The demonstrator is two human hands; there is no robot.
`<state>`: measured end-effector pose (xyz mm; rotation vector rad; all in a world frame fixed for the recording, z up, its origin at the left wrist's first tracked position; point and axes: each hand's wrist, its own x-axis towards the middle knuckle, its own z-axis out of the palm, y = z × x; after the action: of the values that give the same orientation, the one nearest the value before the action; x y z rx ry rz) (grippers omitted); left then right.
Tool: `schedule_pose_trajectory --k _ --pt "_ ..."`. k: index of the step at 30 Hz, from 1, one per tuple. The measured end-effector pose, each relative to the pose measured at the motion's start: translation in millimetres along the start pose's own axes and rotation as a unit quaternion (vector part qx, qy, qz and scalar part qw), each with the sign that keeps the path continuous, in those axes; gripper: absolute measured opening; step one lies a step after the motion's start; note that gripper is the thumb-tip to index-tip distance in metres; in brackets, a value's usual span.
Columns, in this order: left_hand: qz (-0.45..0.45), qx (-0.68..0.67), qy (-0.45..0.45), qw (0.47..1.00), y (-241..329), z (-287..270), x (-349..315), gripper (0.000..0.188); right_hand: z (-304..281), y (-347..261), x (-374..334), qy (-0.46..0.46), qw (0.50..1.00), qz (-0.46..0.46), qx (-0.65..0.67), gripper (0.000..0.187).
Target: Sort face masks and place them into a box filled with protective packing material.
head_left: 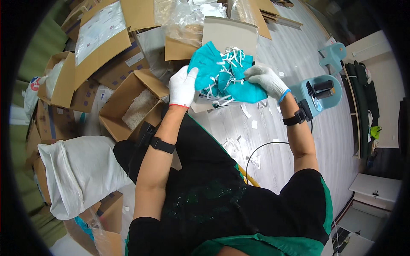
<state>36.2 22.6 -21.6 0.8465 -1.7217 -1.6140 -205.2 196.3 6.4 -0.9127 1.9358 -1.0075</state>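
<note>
At twelve o'clock the left hand (183, 86) pinches a teal face mask (205, 66); tangled white straps (233, 56) could drag others out. Near two, the right hand (268, 80) touches the mask pile (249, 92), its grip unclear from here. Near eight, a cardboard box (113, 243) holds something teal (83, 228); at ten, a brown box (113, 106), pale filling (140, 109); at twelve, an open carton (230, 35), masks.

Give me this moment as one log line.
left hand: gloved, holding teal mask | right hand: gloved, at mask pile | box lid: raised behind pile
</note>
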Motion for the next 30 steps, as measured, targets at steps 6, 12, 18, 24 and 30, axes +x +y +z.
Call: schedule_pose_trajectory --k 6,12,18,24,30 --pt "0.181 0.052 -0.047 0.981 6.4 17.9 -14.5 0.022 23.6 15.6 16.0 -0.127 0.989 -0.029 0.066 0.029" --pt "0.264 0.212 -0.06 0.939 19.5 20.4 -48.1 0.027 60.9 -2.9 16.9 -0.207 0.861 0.135 0.444 0.013" --pt "0.045 0.17 0.022 0.984 14.7 -1.8 -36.9 0.026 62.7 -28.4 18.8 0.166 0.982 0.016 -0.087 0.025" --pt "0.008 0.013 -0.022 1.0 12.0 -14.4 -30.0 0.023 75.6 -43.1 2.1 -0.149 0.944 -0.189 0.227 0.063" --pt "-0.1 -0.387 -0.043 0.916 -13.1 -31.4 -25.3 0.036 109.0 -60.1 -2.0 -0.047 0.973 -0.081 0.213 0.013"
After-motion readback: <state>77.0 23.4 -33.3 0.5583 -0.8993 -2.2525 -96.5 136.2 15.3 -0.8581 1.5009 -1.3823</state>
